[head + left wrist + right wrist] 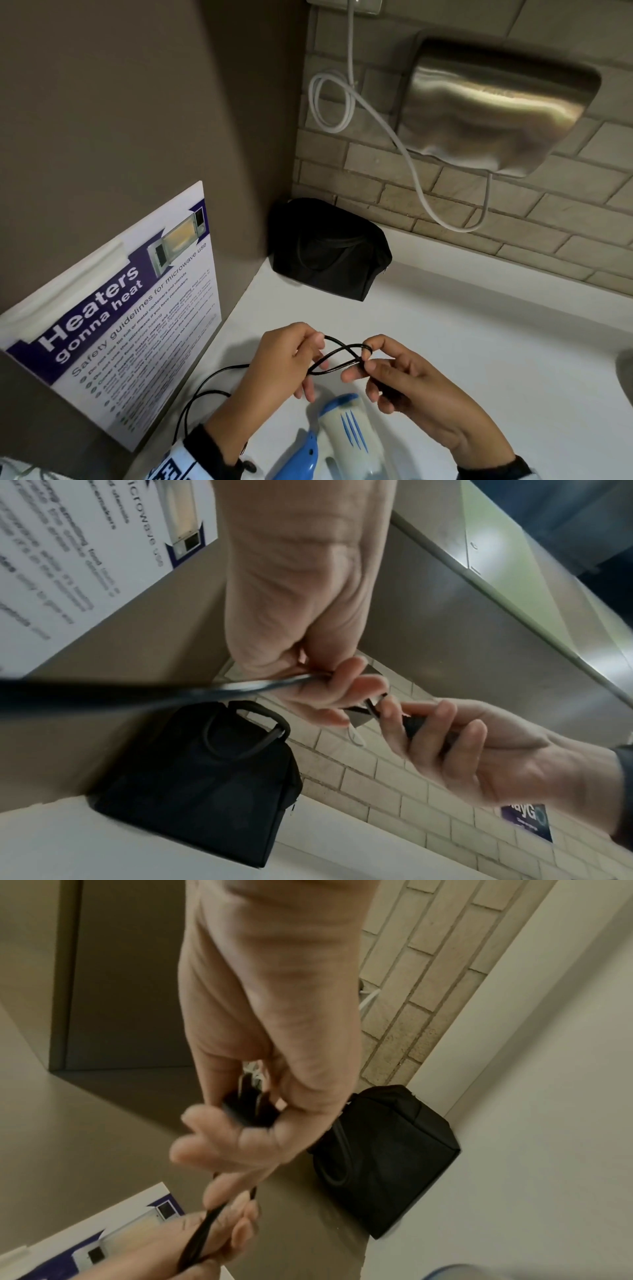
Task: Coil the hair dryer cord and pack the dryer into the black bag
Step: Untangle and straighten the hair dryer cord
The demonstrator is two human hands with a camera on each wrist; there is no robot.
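Note:
Between my two hands a black cord [337,356] is gathered in crossed loops above the white counter [479,325]. My left hand [313,353] pinches one end of the loops, and the cord [171,693] trails from it down to the left. My right hand [366,359] pinches the other end, with the black plug [250,1110] tucked in its palm. The white and blue hair dryer [346,435] lies on the counter just below my hands. The black bag [329,250] stands in the back corner with its handle loop [246,731] up; whether it is open I cannot tell.
A microwave safety poster [113,318] leans on the left wall. A steel hand dryer [496,102] hangs on the brick wall, its white cable [342,102] looping beside it. A grey rim [625,370] shows at the right edge.

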